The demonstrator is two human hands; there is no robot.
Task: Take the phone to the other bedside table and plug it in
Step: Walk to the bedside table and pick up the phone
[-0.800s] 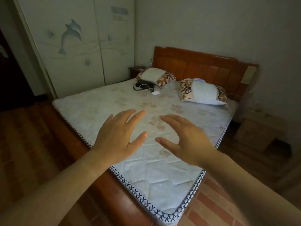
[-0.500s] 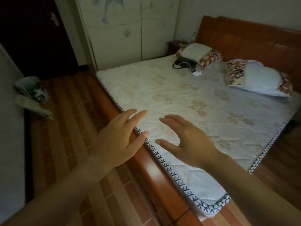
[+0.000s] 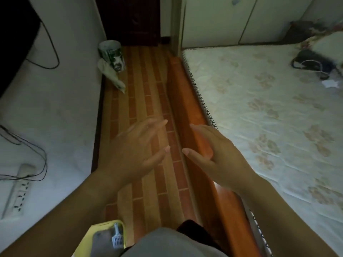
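My left hand (image 3: 135, 149) and my right hand (image 3: 215, 156) hover in front of me with fingers spread and nothing in them, the left over the striped floor, the right over the wooden bed rail (image 3: 187, 101). A dark object with a white cable (image 3: 313, 64) lies on the mattress (image 3: 259, 112) at the far right, beside a pillow (image 3: 328, 43); I cannot tell whether it is the phone. A dark bedside table (image 3: 298, 31) shows dimly behind the pillow, blurred.
A narrow aisle of striped floor (image 3: 144, 93) runs between the bed and a white wall (image 3: 61, 101). A patterned bin (image 3: 111, 54) stands at the aisle's far end. A power strip (image 3: 16, 193) with cables sits low left. A yellow tub (image 3: 109, 236) lies near my feet.
My view has swung left and down, from the whole bed to the aisle along its left side. Both hands have kept the same spread pose, still holding nothing.
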